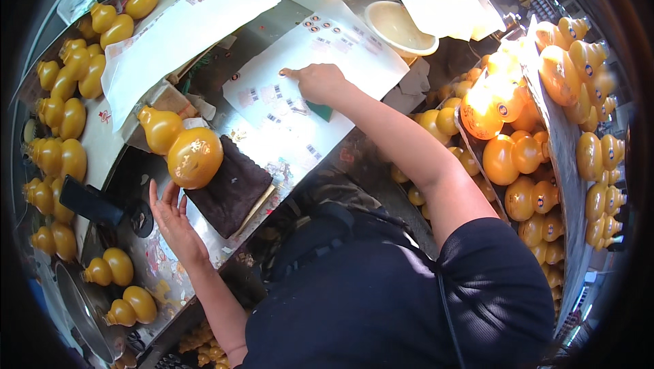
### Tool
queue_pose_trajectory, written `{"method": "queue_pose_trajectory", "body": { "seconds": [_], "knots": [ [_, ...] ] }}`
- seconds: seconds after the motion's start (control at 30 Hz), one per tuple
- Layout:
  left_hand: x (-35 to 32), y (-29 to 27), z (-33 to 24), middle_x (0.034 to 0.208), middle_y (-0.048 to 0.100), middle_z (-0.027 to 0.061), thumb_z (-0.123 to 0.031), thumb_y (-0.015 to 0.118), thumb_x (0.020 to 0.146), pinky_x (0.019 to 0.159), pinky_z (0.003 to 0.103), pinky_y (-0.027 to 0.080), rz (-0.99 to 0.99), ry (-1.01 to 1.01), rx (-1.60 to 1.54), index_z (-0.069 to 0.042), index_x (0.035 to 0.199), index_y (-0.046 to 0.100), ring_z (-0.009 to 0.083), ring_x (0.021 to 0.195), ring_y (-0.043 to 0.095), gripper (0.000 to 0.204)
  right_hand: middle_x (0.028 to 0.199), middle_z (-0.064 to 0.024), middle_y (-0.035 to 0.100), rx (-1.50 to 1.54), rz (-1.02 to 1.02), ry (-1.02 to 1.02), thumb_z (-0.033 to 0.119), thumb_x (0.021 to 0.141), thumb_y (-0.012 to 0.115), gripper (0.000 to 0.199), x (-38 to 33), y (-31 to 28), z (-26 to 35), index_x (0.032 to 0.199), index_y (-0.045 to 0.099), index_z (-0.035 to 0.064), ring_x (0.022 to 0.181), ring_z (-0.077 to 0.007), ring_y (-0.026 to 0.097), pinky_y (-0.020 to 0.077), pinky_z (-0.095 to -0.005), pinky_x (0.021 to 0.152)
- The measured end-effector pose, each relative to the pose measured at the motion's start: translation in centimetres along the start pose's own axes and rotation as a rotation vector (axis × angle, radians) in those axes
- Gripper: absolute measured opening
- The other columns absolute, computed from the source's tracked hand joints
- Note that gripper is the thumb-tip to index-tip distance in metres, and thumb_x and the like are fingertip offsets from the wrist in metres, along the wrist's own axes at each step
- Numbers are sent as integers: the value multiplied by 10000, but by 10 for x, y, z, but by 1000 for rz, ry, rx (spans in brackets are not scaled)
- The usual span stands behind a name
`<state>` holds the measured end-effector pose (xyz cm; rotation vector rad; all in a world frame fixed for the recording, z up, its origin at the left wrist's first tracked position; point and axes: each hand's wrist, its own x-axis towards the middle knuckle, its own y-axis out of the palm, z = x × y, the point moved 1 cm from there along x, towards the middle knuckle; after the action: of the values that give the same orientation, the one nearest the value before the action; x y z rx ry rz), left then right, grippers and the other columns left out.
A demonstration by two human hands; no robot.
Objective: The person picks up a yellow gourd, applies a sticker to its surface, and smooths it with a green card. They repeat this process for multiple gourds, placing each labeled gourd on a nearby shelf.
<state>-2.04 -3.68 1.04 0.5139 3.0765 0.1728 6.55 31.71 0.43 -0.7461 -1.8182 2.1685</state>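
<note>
**Left hand at the gourd bottle, right hand on the sticker sheet**

I see my left hand spread open, fingers apart, its fingertips touching the lower rim of a glossy yellow gourd-shaped bottle. The bottle lies on its side on a dark brown cloth pad on the bench, its neck pointing up and to the left. The hand is not clamped around it; it only rests against its round bottom.

My right hand reaches well forward, apart from the left, and presses down on a white sheet of small stickers. The index finger points left at the sheet's surface, the other fingers curl under. Whether it pinches a sticker I cannot tell. A small green piece shows just beneath the wrist.

A second large white sheet lies to the left of the sticker sheet. Rows of yellow gourd bottles line the bench's left edge, and many more fill the tray on the right, some with round labels. A cream-coloured bowl sits beyond the sticker sheet. A black tool lies just left of my left hand.
</note>
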Motion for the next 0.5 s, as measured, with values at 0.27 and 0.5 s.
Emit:
{"method": "queue_pose_trajectory", "body": {
  "seconds": [0.27, 0.5],
  "knots": [
    [-1, -6, 12, 1272, 524, 126, -364, 334, 1034, 1056, 366, 314, -15, -10, -26, -68, 1447, 295, 218, 1215, 479, 509, 896, -188, 673, 47, -18, 130, 162, 896, 446, 403, -114, 12, -53, 1270, 592, 181, 822, -304, 674, 520, -379, 733],
    [4, 1, 1, 1287, 523, 132, -363, 323, 1037, 1060, 356, 310, -15, 17, 37, -68, 1440, 309, 215, 1229, 470, 500, 791, -93, 652, 1439, -240, 682, 235, 854, 661, 230, -135, 46, -73, 910, 654, 11, 711, -165, 610, 506, -302, 682]
  ]
}}
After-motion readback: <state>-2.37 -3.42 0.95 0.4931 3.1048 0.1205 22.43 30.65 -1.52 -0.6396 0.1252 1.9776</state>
